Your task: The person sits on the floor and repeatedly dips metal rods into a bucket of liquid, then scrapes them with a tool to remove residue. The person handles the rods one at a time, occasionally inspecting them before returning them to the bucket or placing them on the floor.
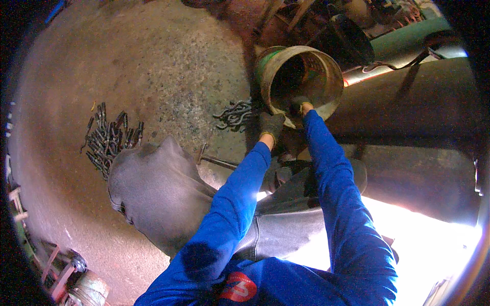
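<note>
A worn bucket (pixel 333 84) is tipped on its side with its mouth toward me. My left hand (pixel 271 125), in a dark glove, is closed on the bucket's lower left rim. My right hand (pixel 300 105), gloved too, reaches inside the mouth. Its fingers are lost in the dark interior, and I cannot make out whether they hold anything. Beside the bucket, to the left of my left hand, lies a small heap of bent metal pieces (pixel 236 115). Farther left, past my knee, is a larger pile of short dark metal rods (pixel 109 136).
A long-handled metal tool with a crosswise head (pixel 219 161) lies between my legs. To the right runs a large dark cylinder (pixel 423 107), with a green pipe (pixel 408 38) behind it. A dark container (pixel 352 41) stands beyond the bucket. Machine parts (pixel 71 273) sit at lower left.
</note>
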A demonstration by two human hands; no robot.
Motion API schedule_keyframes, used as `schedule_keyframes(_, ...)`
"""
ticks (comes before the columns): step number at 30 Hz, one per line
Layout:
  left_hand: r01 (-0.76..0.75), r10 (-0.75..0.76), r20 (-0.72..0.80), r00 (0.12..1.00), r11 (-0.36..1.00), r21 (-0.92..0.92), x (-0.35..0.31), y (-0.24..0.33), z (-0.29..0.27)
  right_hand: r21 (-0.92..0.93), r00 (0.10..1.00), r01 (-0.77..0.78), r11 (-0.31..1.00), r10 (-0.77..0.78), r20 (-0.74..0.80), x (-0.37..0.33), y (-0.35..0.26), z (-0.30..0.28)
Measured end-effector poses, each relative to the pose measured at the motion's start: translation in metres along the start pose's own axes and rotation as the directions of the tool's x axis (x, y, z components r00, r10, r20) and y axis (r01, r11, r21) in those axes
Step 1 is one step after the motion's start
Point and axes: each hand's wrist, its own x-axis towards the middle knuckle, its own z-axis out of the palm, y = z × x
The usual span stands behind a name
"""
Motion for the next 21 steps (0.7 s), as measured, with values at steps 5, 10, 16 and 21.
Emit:
schedule_keyframes(5, -0.129, 0.121, -0.075, 0.990, 0.984, -0.121, 0.022, -0.020, 0.007, 0.243, 0.999, 0.041, 0.969, -0.045, 0.010, 0.013, 0.020, 0.009)
schedule_keyframes(10, -0.177, 0.174, 0.032, 0.984, 0.968, 0.176, 0.028, -0.030, 0.025, -0.224, 1.000, -0.001, 0.975, 0.004, 0.010, 0.011, 0.053, 0.007)
schedule_keyframes(16, 0.033, -0.031, -0.017, 0.999, 0.993, 0.115, 0.000, -0.010, 0.017, -0.014, 0.910, -0.331, 0.944, 0.315, -0.271, -0.035, -0.010, -0.004)
schedule_keyframes(21, -0.061, 0.068, -0.064, 0.996, 0.992, 0.111, 0.027, -0.012, -0.005, -0.041, 0.969, -0.173, 0.984, 0.163, -0.184, -0.033, -0.069, -0.056)
